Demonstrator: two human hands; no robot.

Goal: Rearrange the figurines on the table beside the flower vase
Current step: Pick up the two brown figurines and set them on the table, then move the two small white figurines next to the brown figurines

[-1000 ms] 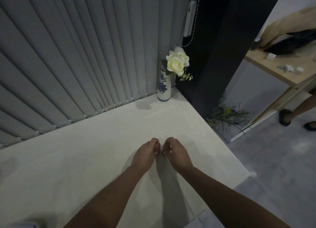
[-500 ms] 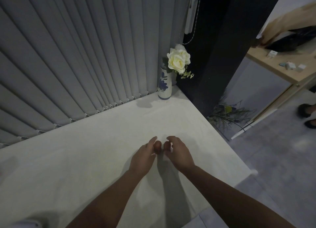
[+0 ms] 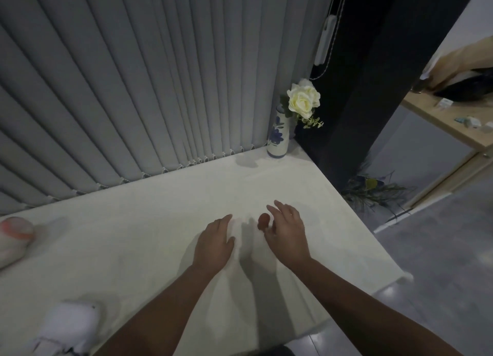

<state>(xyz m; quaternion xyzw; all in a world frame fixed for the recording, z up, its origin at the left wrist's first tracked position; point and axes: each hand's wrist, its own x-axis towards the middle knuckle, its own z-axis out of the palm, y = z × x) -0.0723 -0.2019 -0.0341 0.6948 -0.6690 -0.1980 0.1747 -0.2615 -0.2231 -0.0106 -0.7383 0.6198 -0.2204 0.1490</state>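
Small reddish-brown figurine (image 3: 263,220) on white table (image 3: 149,238), well in front of flower vase (image 3: 278,139). Right hand (image 3: 286,229) just beside figurine, fingers spread, gripping nothing. Left hand (image 3: 214,242) nearby, fingers loose, empty, not touching figurine.

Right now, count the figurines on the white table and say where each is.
3. A small reddish-brown figurine by the right hand; a white figurine near the front left corner; a white-and-orange figurine at the left edge, cut off. More may lie out of frame.
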